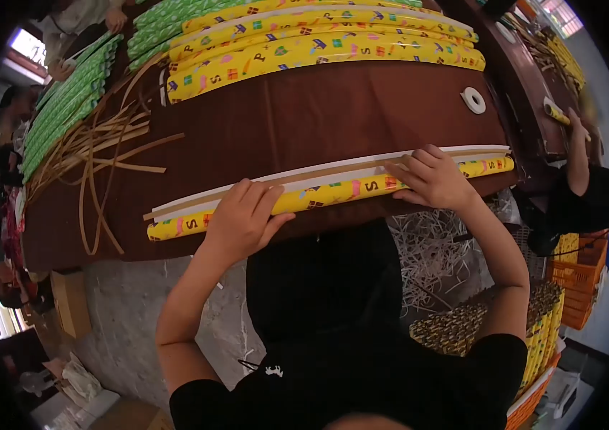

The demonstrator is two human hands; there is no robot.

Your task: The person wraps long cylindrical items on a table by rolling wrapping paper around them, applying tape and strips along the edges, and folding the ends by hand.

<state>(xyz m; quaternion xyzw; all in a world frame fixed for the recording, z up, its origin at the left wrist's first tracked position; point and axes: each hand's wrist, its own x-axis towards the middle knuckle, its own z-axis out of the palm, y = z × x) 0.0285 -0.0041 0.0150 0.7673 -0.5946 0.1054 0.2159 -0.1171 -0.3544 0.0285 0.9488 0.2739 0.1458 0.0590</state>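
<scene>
The 2 hands are apart from each other, both clamped on a slim yellow roll of glossy printed paper point(333, 192) at the centre of the frame: the left hand point(241, 218) toward its left part, the right hand point(435, 179) toward its right. Fingers curl over the far side, thumbs along the near side. A long flat brown strip point(333, 172) lies along the roll, against the paper's white border point(465, 150). To handle this step well, both hands should press evenly, with the strip straight and the paper free of creases.

The roll's long axis crosses the frame, rising gently from a left end at centre-left to a right end at centre-right; the white border faces the top. It lies near the front edge of the dark brown worktop point(319, 107). Farther out are a white ring-shaped tape roll point(473, 100) at upper right, loose brown strips point(148, 168) at left, and stacked yellow printed rolls point(326, 54) at the top.
</scene>
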